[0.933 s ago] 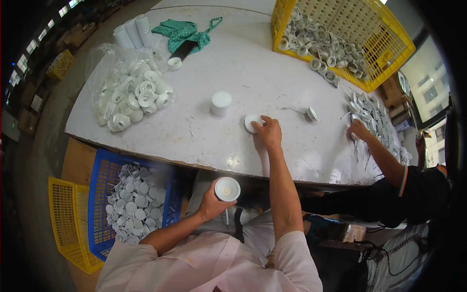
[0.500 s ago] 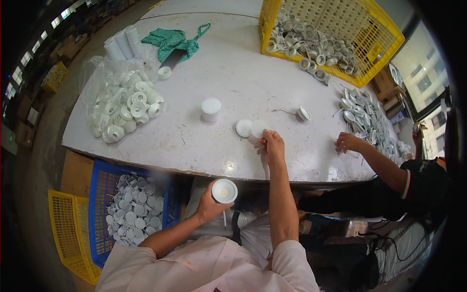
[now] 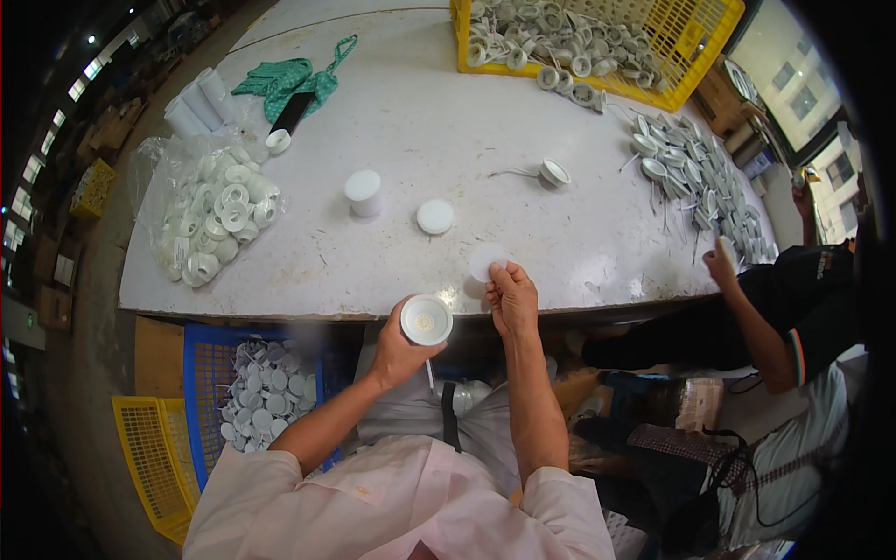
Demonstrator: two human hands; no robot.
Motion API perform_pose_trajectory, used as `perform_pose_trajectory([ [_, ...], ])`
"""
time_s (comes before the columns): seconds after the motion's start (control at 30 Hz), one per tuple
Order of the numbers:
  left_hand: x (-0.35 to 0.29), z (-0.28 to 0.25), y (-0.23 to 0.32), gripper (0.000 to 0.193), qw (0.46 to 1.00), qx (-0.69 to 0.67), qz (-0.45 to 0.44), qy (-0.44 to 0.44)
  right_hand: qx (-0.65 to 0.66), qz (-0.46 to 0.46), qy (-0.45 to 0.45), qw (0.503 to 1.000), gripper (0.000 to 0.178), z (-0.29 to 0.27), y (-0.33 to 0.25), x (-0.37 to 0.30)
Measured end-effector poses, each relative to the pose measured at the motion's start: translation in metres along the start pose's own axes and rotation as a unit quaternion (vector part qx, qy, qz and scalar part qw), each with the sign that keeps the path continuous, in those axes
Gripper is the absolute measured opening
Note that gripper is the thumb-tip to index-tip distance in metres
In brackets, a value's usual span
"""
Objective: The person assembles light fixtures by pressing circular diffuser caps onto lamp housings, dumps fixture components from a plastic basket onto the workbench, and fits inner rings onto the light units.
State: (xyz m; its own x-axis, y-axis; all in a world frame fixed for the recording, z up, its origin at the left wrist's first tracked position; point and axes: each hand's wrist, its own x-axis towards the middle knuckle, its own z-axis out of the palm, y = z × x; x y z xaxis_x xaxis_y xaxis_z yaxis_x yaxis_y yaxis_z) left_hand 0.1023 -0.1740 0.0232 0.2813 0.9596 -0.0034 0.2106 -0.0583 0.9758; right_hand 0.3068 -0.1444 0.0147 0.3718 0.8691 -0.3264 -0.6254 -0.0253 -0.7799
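Note:
My left hand point(image 3: 399, 357) is wrapped round a round white downlight point(image 3: 427, 320), its open face with a dotted LED board turned up and a white cable hanging below. Between thumb and fingers, my right hand point(image 3: 513, 297) pinches a thin translucent white disc point(image 3: 486, 262) by its edge, just above the table's near edge and apart from the downlight. Ahead on the table lies a pile of white discs point(image 3: 435, 217), and left of it a taller stack of discs point(image 3: 364, 191). Farther right rests a single downlight point(image 3: 554, 173) with its wire stretched out.
A plastic bag of white rings point(image 3: 217, 217) lies at the left, near white rolls point(image 3: 201, 103) and a green cloth point(image 3: 297, 86). A yellow crate point(image 3: 597, 84) holds fittings at the back. Lamps point(image 3: 695, 177) are heaped right, beside a co-worker point(image 3: 793, 299). A blue basket point(image 3: 198, 373) stands below left.
My right hand has drawn the thin disc off the pile toward me. My left hand has raised the downlight toward the table's edge. The co-worker's hand has moved right, and the whole view has shifted.

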Motion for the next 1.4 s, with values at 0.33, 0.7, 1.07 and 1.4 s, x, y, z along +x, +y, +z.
perform_pose_trajectory([
  [0.33, 0.017, 0.018, 0.017, 0.078, 0.999, 0.035, 0.008, -0.022, -0.101, 0.040, -0.030, 0.994, 0.013, -0.025, 0.010, -0.048],
  [0.7, 0.015, 0.033, 0.009, 0.077, 0.996, 0.013, 0.003, -0.093, -0.200, 0.045, -0.038, 0.978, 0.022, -0.027, 0.017, -0.060],
  [1.07, 0.010, 0.032, 0.005, 0.063, 0.990, -0.040, -0.012, -0.132, -0.213, 0.018, -0.018, 0.977, 0.026, -0.018, 0.019, -0.069],
  [1.4, 0.005, 0.030, 0.006, 0.052, 0.991, -0.052, -0.045, -0.113, -0.230, 0.026, -0.019, 0.973, 0.028, -0.015, 0.024, -0.069],
])
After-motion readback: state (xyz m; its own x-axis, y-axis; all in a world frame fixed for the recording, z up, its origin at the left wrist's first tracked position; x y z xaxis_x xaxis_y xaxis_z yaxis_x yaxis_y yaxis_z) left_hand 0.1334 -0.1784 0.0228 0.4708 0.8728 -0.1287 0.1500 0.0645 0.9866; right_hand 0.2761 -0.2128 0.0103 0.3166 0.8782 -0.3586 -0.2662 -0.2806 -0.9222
